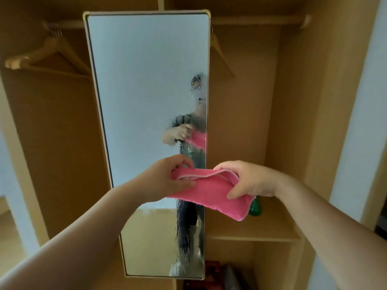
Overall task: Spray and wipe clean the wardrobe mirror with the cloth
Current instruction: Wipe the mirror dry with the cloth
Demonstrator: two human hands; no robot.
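Observation:
A tall wardrobe mirror in a pale frame stands open in front of me, with spray droplets and streaks running down its right side. A folded pink cloth is stretched between both hands just in front of the mirror's lower half. My left hand pinches its left end. My right hand grips its right end. A green spray bottle stands on the shelf behind the cloth, mostly hidden by it.
The wardrobe interior is light wood with a hanging rail and wooden hangers on the left and behind the mirror. A shelf lies at the right, with dark red items below it. A white wall edge borders the right.

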